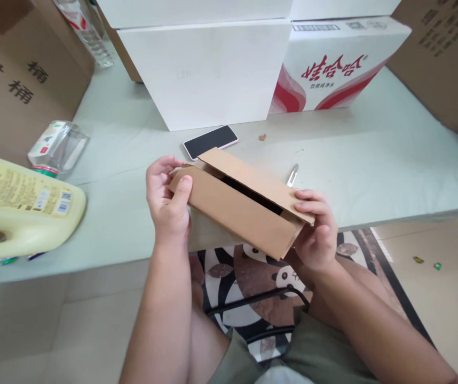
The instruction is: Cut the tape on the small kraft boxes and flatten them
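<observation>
A small brown cardboard box [241, 213] is held tilted above the table's front edge, with a dark gap showing between its two upper flaps. My left hand [168, 192] grips its left end, thumb on the near flap and fingers behind. At the right end, my right hand [317, 229] holds the box with fingers over the far flap; part of that hand is hidden behind the corner. Just beyond the box lies a phone [211, 142] with a dark screen. A small silver and white tool, perhaps a cutter [292, 175], lies close to my right fingers.
White cartons [213, 74] stand along the back, one with red print [333, 69]. Large brown cartons [21, 80] flank both sides. On the left are a yellow jug [29, 208] and a clear bottle [58, 146] lying down. A pale green cloth [373, 160] covers the table.
</observation>
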### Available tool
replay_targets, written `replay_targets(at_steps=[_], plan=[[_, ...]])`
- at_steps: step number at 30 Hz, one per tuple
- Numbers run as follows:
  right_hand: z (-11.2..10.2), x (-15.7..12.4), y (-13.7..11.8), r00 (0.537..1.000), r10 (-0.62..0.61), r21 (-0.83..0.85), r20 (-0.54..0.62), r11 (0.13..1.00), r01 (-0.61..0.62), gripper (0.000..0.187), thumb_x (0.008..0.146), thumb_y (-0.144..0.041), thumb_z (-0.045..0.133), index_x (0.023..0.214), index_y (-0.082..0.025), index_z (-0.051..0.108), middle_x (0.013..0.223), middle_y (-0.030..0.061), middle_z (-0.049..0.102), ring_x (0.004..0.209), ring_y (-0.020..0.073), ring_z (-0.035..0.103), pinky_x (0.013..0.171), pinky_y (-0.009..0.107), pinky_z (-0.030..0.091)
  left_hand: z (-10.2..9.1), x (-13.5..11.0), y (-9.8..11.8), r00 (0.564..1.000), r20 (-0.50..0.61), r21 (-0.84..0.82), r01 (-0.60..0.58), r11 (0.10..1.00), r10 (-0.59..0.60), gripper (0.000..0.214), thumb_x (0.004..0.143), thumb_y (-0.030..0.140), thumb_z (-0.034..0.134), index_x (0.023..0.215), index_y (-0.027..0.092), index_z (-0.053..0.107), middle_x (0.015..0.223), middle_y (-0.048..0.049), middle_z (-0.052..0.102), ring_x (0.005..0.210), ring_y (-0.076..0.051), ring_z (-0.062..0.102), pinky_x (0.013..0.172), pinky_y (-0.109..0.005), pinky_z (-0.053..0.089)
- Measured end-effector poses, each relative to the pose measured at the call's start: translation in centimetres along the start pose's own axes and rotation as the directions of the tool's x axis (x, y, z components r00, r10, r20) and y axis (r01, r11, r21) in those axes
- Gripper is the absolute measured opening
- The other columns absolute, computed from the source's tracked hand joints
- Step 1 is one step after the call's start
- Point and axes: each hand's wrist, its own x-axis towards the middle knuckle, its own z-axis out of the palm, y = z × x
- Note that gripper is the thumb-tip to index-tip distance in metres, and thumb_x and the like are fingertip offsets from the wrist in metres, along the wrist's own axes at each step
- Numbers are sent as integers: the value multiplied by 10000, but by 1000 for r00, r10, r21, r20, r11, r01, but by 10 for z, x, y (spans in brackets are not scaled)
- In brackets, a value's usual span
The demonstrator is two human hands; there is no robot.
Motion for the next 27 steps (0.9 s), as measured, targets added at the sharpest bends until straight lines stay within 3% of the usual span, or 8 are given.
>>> replay_targets(at_steps=[4, 9, 13, 18, 22, 27], plan=[[3, 0, -2, 998, 37, -51, -49, 998, -40, 288, 1044, -363, 464, 1005, -316, 745, 1169, 53, 656, 1158, 258, 644, 1098, 533, 504, -1, 0, 0, 1000, 17, 23, 6, 1000, -6, 394, 819, 556, 801, 1081, 288, 677, 1147, -35, 685, 1048, -211, 677, 970, -377, 557], [-1, 1, -4, 998, 63, -117, -10, 991, -64, 239, 993, -247, 544, 926, -307, 765, 1138, 47, 662, 1168, 255, 642, 1104, 529, 510, 0, 0, 8, 998, 25, 73, -53, 996, 51, 92, 858, 322, 751, 932, 270, 766, 1112, -33, 721, 1153, -222, 666, 1081, -397, 517], [-3, 2, -5, 998, 70, -115, -6, 991, -70, 236, 974, -212, 560, 918, -307, 768, 1141, 40, 667, 1168, 251, 644, 1088, 520, 523, -1, 3, 21, 996, 66, 223, -74, 972, 60, 146, 870, 190, 702, 876, 278, 818, 1116, -41, 713, 1136, -220, 665, 1021, -387, 543], [-3, 2, -6, 998, 56, -116, -7, 992, -56, 235, 972, -221, 560, 903, -305, 768, 1120, 45, 665, 1170, 258, 655, 1080, 535, 540, -4, 3, 31, 989, 115, 343, -125, 931, 90, 246, 880, 168, 660, 883, 320, 853, 1085, -38, 692, 1017, -209, 641, 884, -366, 567], [0, 1, -6, 1000, 14, -124, 4, 992, -14, 245, 972, -197, 558, 930, -320, 766, 1131, 39, 656, 1154, 239, 655, 1082, 520, 545, -4, -1, 29, 980, 159, 356, -172, 918, 122, 215, 887, 244, 689, 980, 335, 861, 1133, -43, 662, 851, -174, 595, 821, -372, 569], [4, 0, -2, 995, -102, -207, 20, 973, 104, 245, 973, -275, 519, 956, -319, 759, 1132, 59, 629, 1143, 271, 652, 1072, 575, 547, 2, -2, 19, 974, 121, 358, -222, 907, 190, 178, 856, 302, 703, 936, 300, 862, 1163, -68, 613, 1087, -263, 624, 962, -454, 562]])
